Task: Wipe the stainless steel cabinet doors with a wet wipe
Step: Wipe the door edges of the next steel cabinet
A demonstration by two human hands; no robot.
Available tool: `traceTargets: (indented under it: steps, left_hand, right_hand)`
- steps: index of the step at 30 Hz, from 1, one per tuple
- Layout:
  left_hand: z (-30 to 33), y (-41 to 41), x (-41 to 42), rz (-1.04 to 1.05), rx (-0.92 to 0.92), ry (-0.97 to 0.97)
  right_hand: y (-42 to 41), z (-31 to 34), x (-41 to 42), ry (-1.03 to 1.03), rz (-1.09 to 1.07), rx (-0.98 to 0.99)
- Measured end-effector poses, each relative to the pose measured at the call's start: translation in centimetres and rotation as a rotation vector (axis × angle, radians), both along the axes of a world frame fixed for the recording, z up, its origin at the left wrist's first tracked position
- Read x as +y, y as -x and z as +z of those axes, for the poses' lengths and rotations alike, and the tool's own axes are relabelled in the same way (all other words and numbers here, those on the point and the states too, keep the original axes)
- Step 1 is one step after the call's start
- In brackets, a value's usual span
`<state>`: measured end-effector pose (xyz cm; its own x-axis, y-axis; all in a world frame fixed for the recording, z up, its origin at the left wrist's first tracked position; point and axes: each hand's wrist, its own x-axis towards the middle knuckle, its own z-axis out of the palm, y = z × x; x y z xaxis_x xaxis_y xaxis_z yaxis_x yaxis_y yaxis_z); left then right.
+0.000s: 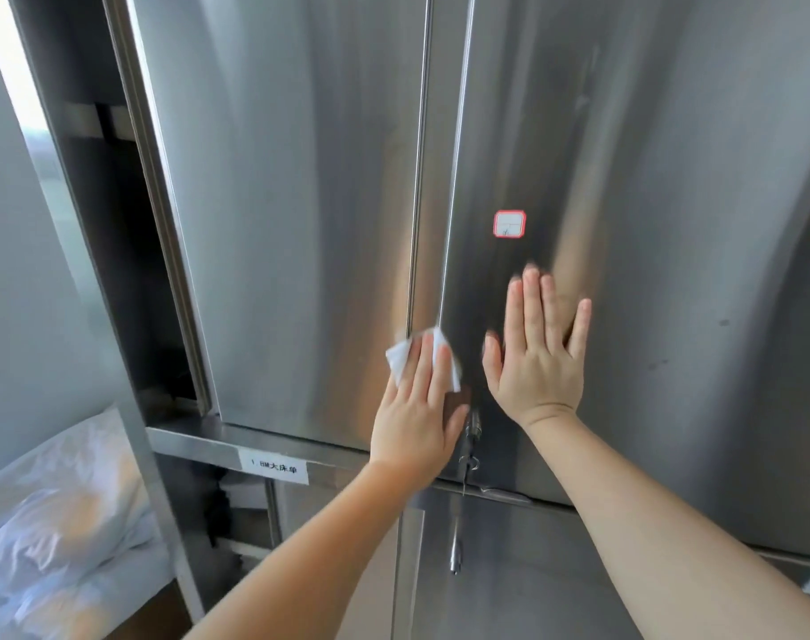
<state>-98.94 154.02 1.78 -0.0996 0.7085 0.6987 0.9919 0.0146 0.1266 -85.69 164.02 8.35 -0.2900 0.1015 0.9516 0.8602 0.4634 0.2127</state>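
One wet wipe (405,358) lay flat under the left hand (417,408) at the vertical seam between the cabinet doors (301,200); unwiped steel ran toward 12 o'clock. The right hand (537,358), fingers straight, braced at 3 o'clock.

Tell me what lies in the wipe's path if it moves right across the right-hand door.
The right hand lies flat on the right door, directly right of the wet wipe under the left hand. Higher up sits a red-bordered sticker; below, a latch. Nothing else visible.
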Motion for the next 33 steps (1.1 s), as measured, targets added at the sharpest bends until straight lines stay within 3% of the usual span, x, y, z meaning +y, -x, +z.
traceTargets:
  steps: [5, 10, 14, 23, 28, 33]
  left_hand:
    - [-8.0, -0.6, -2.0, 0.048, -0.027, 0.157]
    - [-9.7, -0.9, -2.9, 0.033, -0.079, 0.26]
    - [-8.6, -1.3, -4.1, -0.004, -0.176, 0.26]
    - [-1.6, -0.6, -9.4, 0.077, -0.19, 0.028]
    - [3.2, 0.6, -13.6, 0.193, -0.249, -0.095]
    - [7.2, 2.1, -17.5, 0.242, -0.186, -0.19]
  right_hand:
    - [0.0, 0.0, 0.0, -0.006, -0.001, 0.009]
    - [0.0, 0.1, -0.1, 0.011, -0.017, 0.008]
    - [-0.1, 0.2, -0.4, 0.038, -0.033, -0.005]
    - [-0.6, 1.6, -3.6, 0.248, 0.023, -0.031]
    - [0.4, 2.5, -6.8, 0.311, 0.188, 0.06]
    - [3.5, 3.0, -11.1, 0.33, 0.478, 0.044]
